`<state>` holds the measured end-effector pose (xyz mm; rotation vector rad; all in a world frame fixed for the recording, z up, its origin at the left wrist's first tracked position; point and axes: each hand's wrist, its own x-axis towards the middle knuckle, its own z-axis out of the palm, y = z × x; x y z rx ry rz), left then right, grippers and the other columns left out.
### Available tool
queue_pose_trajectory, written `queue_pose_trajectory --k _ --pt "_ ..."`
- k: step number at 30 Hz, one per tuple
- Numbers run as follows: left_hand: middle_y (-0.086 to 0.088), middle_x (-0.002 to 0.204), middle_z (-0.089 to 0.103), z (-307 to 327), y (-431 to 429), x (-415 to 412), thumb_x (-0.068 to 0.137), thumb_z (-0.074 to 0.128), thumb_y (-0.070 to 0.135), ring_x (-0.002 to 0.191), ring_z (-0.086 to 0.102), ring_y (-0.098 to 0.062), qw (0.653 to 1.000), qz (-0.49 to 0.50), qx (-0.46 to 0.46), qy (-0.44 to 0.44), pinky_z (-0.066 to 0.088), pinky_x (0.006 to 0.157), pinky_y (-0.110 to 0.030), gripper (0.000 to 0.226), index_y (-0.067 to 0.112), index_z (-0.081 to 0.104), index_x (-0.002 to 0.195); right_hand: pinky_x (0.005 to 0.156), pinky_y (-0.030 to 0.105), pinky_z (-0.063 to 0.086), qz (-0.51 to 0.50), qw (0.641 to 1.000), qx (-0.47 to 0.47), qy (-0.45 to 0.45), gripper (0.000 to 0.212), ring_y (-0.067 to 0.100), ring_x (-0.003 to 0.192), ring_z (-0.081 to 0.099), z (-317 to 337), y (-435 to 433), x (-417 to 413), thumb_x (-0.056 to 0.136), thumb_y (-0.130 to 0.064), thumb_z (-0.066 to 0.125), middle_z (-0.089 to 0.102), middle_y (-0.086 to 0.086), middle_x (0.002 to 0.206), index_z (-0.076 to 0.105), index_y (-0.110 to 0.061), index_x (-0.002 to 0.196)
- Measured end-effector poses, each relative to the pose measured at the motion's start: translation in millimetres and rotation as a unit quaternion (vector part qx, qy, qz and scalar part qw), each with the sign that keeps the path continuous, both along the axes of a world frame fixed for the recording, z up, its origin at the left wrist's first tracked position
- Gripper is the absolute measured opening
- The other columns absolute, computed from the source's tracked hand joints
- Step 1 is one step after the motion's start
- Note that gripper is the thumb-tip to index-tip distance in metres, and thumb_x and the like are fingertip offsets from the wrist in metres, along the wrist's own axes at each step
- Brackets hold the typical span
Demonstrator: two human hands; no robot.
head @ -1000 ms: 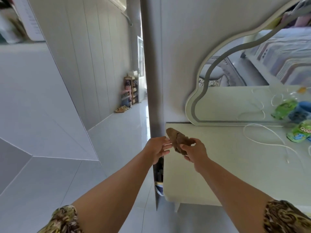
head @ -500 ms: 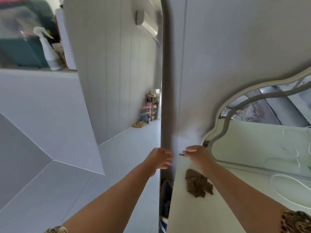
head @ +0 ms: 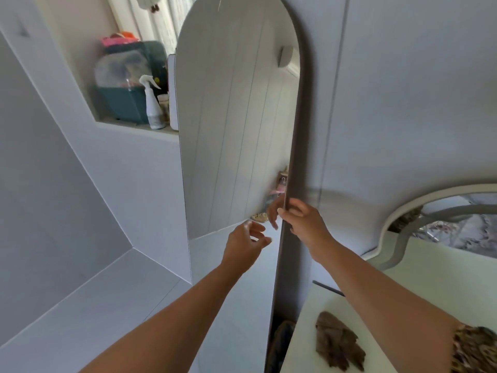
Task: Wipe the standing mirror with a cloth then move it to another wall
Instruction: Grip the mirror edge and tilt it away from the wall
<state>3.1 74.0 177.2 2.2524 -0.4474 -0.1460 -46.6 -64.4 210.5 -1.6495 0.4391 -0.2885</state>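
Observation:
The tall arched standing mirror (head: 234, 130) leans against the wall in the middle of the view and reflects a panelled wall. My right hand (head: 304, 220) grips its right edge, with fingers wrapped around the frame at about mid height. Just in front of the glass, lower left of the right hand, my left hand (head: 246, 244) hovers with fingers apart and nothing in it. The crumpled brown cloth (head: 337, 341) lies loose on the white dresser top (head: 304, 354) at the lower right, under my right forearm.
A wavy-framed dresser mirror (head: 395, 232) sits on the dresser at the right. A wall niche at upper left holds a white spray bottle (head: 153, 103) and a teal bin (head: 123, 103). Pale tiled floor (head: 80, 305) stretches at the lower left.
The cloth went from my hands onto the dresser top. My right hand rose and closed on the mirror's right edge, and my left hand lifted toward the glass. My view tilted upward.

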Motion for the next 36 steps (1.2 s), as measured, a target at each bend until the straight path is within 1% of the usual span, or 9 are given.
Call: queue_pose_trajectory --k 6,11,14,16,19,22,28,31,36 --pt "0.004 0.111 0.067 24.0 -7.0 -3.6 0.087 0.073 0.033 0.086 0.060 -0.006 0.997 0.041 -0.032 -0.053 0.046 0.077 -0.014 0.035 0.018 0.060 0.115 0.089 0.031 0.048 0.037 0.998 -0.015 -0.046 0.023 0.012 0.093 0.065 35.8 -12.7 14.0 0.089 -0.024 0.066 0.070 -0.001 0.103 0.059 -0.018 0.110" --pt "0.004 0.113 0.065 37.8 -16.0 -3.8 0.086 0.073 0.035 0.087 0.060 -0.007 0.992 0.079 -0.066 -0.074 0.039 0.064 -0.002 0.038 0.019 0.058 0.118 0.068 0.015 0.046 0.058 0.995 -0.045 -0.063 0.035 0.014 0.079 0.066 60.7 -17.6 27.3 0.090 -0.024 0.064 0.070 0.002 0.102 0.052 -0.016 0.122" --pt "0.004 0.115 0.064 43.8 -19.8 -3.9 0.086 0.074 0.036 0.090 0.060 -0.009 0.990 0.096 -0.069 -0.082 0.038 0.063 -0.002 0.042 0.020 0.056 0.120 0.089 0.029 0.048 0.044 0.997 -0.044 -0.054 0.050 0.027 0.112 0.062 62.1 -11.6 33.4 0.089 -0.030 0.065 0.063 0.009 0.123 0.046 -0.015 0.133" --pt "0.003 0.118 0.063 47.8 -20.2 -2.6 0.084 0.075 0.037 0.092 0.060 -0.009 0.988 0.103 -0.068 -0.093 0.038 0.064 -0.003 0.046 0.021 0.054 0.122 0.094 0.035 0.049 0.037 0.997 -0.028 -0.060 0.040 0.028 0.109 0.062 62.2 -10.4 34.1 0.091 -0.026 0.063 0.066 0.010 0.115 0.050 -0.014 0.127" --pt "0.002 0.127 0.058 52.2 -14.5 -3.1 0.082 0.077 0.038 0.101 0.056 -0.009 0.984 0.109 -0.064 -0.124 0.048 0.080 -0.013 0.061 0.022 0.048 0.132 0.076 0.033 0.057 0.055 0.995 -0.008 -0.084 0.024 0.039 0.084 0.063 63.9 -10.9 30.0 0.095 -0.017 0.056 0.068 0.024 0.098 0.055 -0.002 0.114" --pt "0.000 0.139 0.047 52.6 -12.2 -4.8 0.077 0.080 0.044 0.118 0.051 -0.015 0.983 0.096 -0.040 -0.152 0.048 0.102 -0.031 0.080 0.023 0.037 0.142 0.056 0.013 0.050 0.077 0.992 -0.021 -0.093 0.023 0.038 0.091 0.067 61.3 -11.9 23.2 0.097 -0.018 0.054 0.069 0.024 0.103 0.057 -0.002 0.113" --pt "-0.004 0.140 0.043 51.0 -2.0 -8.4 0.068 0.079 0.059 0.122 0.047 -0.020 0.970 0.062 -0.022 -0.233 0.040 0.108 -0.043 0.099 0.021 0.032 0.147 0.094 0.042 0.052 0.079 0.992 -0.065 -0.072 0.026 0.026 0.097 0.068 64.5 -2.4 13.3 0.092 -0.027 0.061 0.073 0.008 0.100 0.062 -0.019 0.116" --pt "-0.004 0.142 0.040 50.1 10.1 -11.0 0.067 0.074 0.067 0.126 0.043 -0.020 0.965 0.051 -0.009 -0.258 0.037 0.109 -0.043 0.104 0.020 0.030 0.149 0.090 0.045 0.051 0.076 0.992 -0.076 -0.067 0.024 0.028 0.097 0.068 73.3 10.8 6.7 0.089 -0.025 0.064 0.071 0.009 0.105 0.062 -0.017 0.111" --pt "-0.008 0.145 0.039 49.9 40.6 -16.4 0.065 0.062 0.078 0.128 0.042 -0.025 0.951 0.069 0.021 -0.301 0.036 0.105 -0.046 0.110 0.019 0.028 0.151 0.068 0.025 0.051 0.071 0.984 -0.128 -0.104 0.013 0.022 0.088 0.070 83.5 53.2 -1.6 0.088 -0.017 0.064 0.072 -0.002 0.093 0.063 -0.028 0.094"
